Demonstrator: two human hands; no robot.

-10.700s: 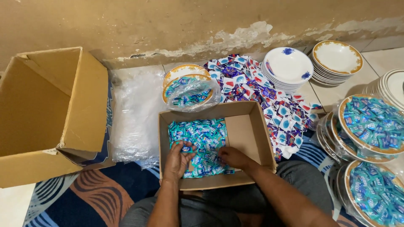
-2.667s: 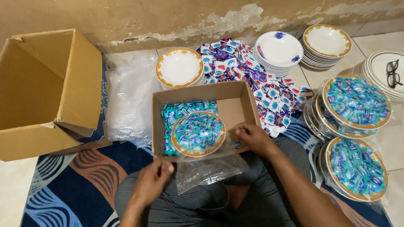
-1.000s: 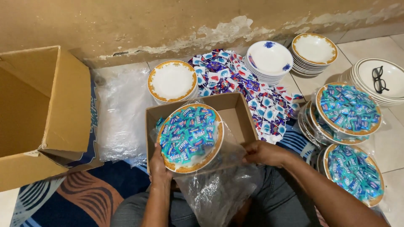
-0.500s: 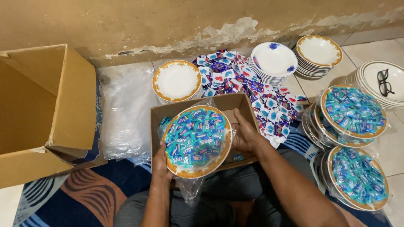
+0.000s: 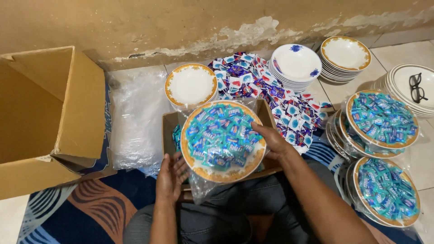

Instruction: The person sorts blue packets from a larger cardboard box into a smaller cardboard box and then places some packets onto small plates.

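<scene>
Plate (image 5: 222,140) face-up, round, no long axis; holds blue candy packets (image 5: 217,135), inside clear bag (image 5: 203,187). Left hand (image 5: 171,177) fingers spread under rim; right hand (image 5: 270,139) fingers clamped on far rim. Small box (image 5: 266,165) beneath.

A home floor used as a packing spot, it seems: pale floor tiles (image 5: 429,167) at right, a patterned blue rug (image 5: 68,217) at lower left, a peeling plastered wall (image 5: 181,27) across the top, with stacked plates (image 5: 346,56) and an open cardboard box (image 5: 49,117) set around.
</scene>
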